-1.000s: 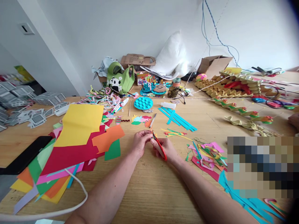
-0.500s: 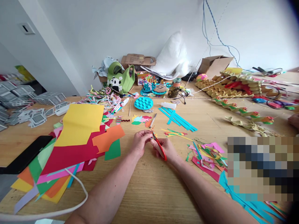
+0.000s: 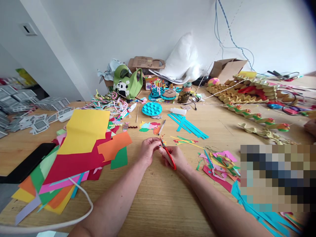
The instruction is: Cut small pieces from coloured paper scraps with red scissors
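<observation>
My right hand (image 3: 174,157) is closed round a pair of red-handled scissors (image 3: 170,158), whose blades point away from me and up to the left. Close against it, my left hand (image 3: 149,149) has its thumb and fingers pinched together near the blades. What that pinch holds is too small to make out. Just beyond the hands lie a pen (image 3: 162,127), several fish-shaped paper cutouts (image 3: 149,126) and thin coloured paper strips (image 3: 185,141). Tiny paper scraps are partly hidden behind my fingers.
Coloured paper sheets (image 3: 84,131) are heaped on the left beside a black phone-like slab (image 3: 32,163). Paper offcuts (image 3: 219,164) lie to the right. A blue round piece (image 3: 151,109), a glue bottle (image 3: 178,111) and blue strips (image 3: 187,125) sit farther back. Another person's hand (image 3: 310,126) shows at far right.
My hands and the scissors stay almost where they were. At the right edge, the other person's hand has shifted slightly.
</observation>
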`<state>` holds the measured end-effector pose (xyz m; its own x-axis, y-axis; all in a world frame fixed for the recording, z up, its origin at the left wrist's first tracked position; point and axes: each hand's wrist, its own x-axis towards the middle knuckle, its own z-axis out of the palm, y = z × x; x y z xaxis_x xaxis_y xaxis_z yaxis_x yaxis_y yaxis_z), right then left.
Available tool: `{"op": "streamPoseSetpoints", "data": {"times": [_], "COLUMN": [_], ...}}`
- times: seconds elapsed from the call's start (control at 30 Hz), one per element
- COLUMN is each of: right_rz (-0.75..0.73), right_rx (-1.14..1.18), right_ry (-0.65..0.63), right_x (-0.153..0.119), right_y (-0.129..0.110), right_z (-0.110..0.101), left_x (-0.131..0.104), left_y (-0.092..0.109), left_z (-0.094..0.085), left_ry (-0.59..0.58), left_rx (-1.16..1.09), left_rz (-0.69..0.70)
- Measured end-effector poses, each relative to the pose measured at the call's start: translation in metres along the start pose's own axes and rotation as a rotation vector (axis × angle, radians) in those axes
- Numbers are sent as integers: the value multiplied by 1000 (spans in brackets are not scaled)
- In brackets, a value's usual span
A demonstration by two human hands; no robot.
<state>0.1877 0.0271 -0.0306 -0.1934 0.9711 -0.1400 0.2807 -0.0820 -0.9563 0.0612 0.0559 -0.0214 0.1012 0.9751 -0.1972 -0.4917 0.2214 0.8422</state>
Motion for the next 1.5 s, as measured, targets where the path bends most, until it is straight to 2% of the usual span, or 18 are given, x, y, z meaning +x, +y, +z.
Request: {"op": "streamPoseSetpoints", "data": {"times": [1.5], "right_rz": [8], "right_rx": [-52], "right_ry": [23], "right_x": [0], "right_y": [-1], "right_z": [-1], "left_x": [0], "left_y": [0], "left_z": [1], "left_ry": [-6], "left_rx": [5], "left_rz": [-3]}}
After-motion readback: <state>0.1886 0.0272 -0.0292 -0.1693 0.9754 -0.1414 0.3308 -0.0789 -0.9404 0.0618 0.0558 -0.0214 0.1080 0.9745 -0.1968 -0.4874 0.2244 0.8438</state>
